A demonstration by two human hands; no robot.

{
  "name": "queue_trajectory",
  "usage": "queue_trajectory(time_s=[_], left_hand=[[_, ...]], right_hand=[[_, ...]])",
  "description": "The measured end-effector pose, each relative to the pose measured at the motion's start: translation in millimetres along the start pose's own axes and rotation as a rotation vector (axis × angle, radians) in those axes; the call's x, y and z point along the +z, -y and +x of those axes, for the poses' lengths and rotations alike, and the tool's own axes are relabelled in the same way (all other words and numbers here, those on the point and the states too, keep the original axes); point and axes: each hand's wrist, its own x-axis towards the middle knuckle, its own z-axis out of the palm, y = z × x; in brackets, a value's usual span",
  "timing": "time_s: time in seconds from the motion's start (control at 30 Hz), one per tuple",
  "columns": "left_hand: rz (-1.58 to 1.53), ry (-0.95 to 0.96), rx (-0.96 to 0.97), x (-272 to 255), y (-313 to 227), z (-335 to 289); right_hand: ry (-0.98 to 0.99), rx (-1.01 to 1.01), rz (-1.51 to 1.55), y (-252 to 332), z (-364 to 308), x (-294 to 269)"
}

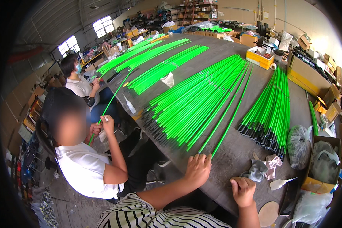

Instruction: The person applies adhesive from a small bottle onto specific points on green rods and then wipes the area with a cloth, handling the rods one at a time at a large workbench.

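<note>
My left hand (198, 170) is closed at the near ends of two slim green rods (231, 110), which lie a little apart from the large fan of green rods (193, 104) on the table. Its fingers curl over the end of a rod. My right hand (244, 191) is held at the table's near edge with the fingers curled and the thumb against them; whatever may be in it is too small to make out. To its right are a grey cloth (256, 170), a pink cloth (273, 165) and a white squeeze bottle (280, 184) with a thin nozzle.
A second bundle of black-ended green rods (271, 108) lies at right, beside plastic bags (299, 146) and a cardboard box (323, 182). At left a co-worker in a white shirt (85, 167) holds a green rod; another person (78, 81) sits beyond. A yellow-and-white box (259, 57) stands farther back.
</note>
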Motion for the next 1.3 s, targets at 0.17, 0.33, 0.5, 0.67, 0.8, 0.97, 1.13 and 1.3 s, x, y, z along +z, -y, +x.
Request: queue_trajectory(time_s=[0.17, 0.33, 0.5, 0.67, 0.8, 0.97, 1.13, 1.3], left_hand=[[-0.069, -0.077, -0.02, 9, 4, -8], [-0.084, -0.108, -0.007, 9, 4, -9], [-0.09, -0.116, -0.025, 7, 4, -11], [-0.123, -0.133, -0.032, 10, 7, -13], [-0.158, -0.117, -0.043, 5, 8, -13], [-0.206, -0.127, -0.023, 1, 10, -14], [-0.242, -0.123, -0.039, 7, 11, -16], [-0.262, -0.11, -0.045, 8, 14, -15]], right_hand=[[0.004, 0.006, 0.006, -2, -3, 4], [0.073, -0.106, -0.194, -21, -30, 12], [0.1, -0.189, -0.324, -16, -31, 6], [0.081, -0.171, -0.393, -26, -37, 10], [0.092, -0.226, -0.593, -32, -43, 11], [0.123, -0.233, -0.758, -31, -40, 12], [0.155, -0.199, -0.817, -32, -36, 17], [0.22, -0.071, -0.695, -50, -46, 21]])
